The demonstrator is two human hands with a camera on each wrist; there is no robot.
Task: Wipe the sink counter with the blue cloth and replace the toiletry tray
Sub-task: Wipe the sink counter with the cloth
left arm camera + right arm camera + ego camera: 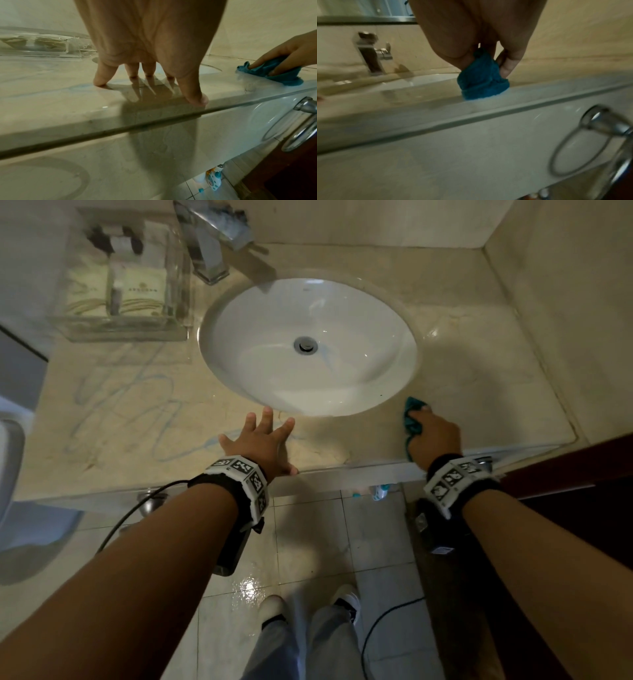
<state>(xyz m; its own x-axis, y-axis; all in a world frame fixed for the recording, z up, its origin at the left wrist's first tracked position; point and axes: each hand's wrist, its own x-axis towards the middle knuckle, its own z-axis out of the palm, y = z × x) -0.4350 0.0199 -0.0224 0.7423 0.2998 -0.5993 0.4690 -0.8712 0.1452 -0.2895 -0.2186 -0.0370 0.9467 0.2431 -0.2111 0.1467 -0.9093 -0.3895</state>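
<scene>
A tiled bathroom floor [308, 546] runs under a beige marble surface [113, 419] that wraps a white oval sink [308, 344] and ends against beige walls. Nearest, on the front panel below the surface, a chrome towel ring [583, 150] hangs at the right, and a small bottle [214, 180] stands on the floor beneath the overhang. At the front edge the left hand [262, 441] lies with its fingers [101, 77] straight and spread, tips pressed on the marble just in front of the sink rim and the thumb at the very edge; it holds nothing. To its right, apart from it, the right hand [435, 436] has its fingers [508, 66] curled round the bunched blue cloth [481, 82], pressing it down on the surface close to the front edge, just beside the sink's lower right rim. The marble around the cloth looks wet and shiny. Faint bluish looping streaks [137, 412] mark the surface left of the sink. Farther back, at the left rear corner, the clear toiletry tray [126, 282] sits on the surface, holding cream packets and small dark-capped items, too blurred to name. Just beside it, behind the sink, stands the chrome faucet [212, 244], its spout reaching over the basin.
</scene>
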